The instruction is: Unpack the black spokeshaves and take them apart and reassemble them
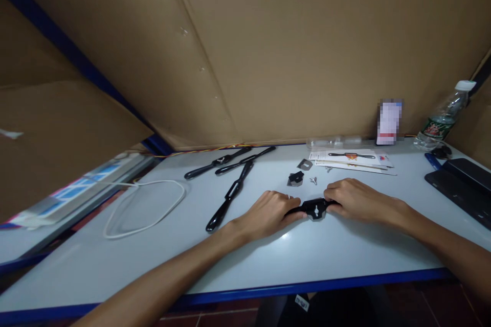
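Observation:
A black spokeshave is held level just above or on the table, its bladed middle facing me. My left hand is closed around its left handle, and my right hand grips the right one. Beyond it lie a black cap plate with a metal blade, a small silver thumbscrew and a loose slotted blade. To the left rest several more black pieces: a spokeshave body, a second body and a spokeshave with a silver screw.
Printed cards and clear plastic packaging lie at the back. A phone leans on the cardboard wall; a water bottle and black tray-like object stand right. A white cable loops on the left.

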The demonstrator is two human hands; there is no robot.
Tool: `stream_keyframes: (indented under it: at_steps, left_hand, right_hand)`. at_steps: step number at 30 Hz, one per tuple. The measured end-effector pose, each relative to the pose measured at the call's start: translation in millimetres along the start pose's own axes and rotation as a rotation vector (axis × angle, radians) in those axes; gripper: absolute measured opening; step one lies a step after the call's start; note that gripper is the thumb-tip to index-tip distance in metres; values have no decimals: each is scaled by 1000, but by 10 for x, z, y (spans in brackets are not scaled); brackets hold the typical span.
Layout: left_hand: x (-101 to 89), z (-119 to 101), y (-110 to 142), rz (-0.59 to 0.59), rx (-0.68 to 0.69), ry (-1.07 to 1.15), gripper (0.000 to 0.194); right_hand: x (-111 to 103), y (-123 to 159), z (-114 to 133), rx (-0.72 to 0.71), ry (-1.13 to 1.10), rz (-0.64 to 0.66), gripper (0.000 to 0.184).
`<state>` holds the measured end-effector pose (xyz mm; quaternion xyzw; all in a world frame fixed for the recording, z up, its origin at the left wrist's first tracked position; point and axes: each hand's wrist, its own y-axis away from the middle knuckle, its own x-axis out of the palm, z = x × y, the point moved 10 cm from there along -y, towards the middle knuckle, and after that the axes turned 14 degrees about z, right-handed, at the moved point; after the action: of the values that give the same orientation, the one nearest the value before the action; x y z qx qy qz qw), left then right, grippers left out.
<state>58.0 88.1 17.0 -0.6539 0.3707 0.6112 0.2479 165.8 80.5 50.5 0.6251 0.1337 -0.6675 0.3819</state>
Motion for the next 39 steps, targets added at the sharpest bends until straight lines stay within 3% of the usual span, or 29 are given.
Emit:
stream_keyframes:
  at_steps: [4,9,22,28,31,34,39]
  left_hand:
    - [-3,0,1,5,-3,2,60]
    - [2,9,4,8,-6,4,58]
    - [36,23,-5,40,-26,9,53]
    - [42,28,-4,36,-19,0,50]
    - [33,24,-3,36,-20,5,51]
    - [33,32,-1,32,-28,3,55]
    - [37,28,2,23,-14,-6,60]
  right_hand:
    - [-112,68,9,-9,-45,-99,11]
    - [-110,94,196,-187,-144,-119,27]
    - [-63,48,75,-36,-121,-119,15]
    - [46,-8,227,-150,-185,-117,20]
    - [-29,12,172,-171,-233,-152,28]
    - [-169,70,-38,-41,-145,-209,19]
    - [-72,45,-122,-13,-28,-27,7]
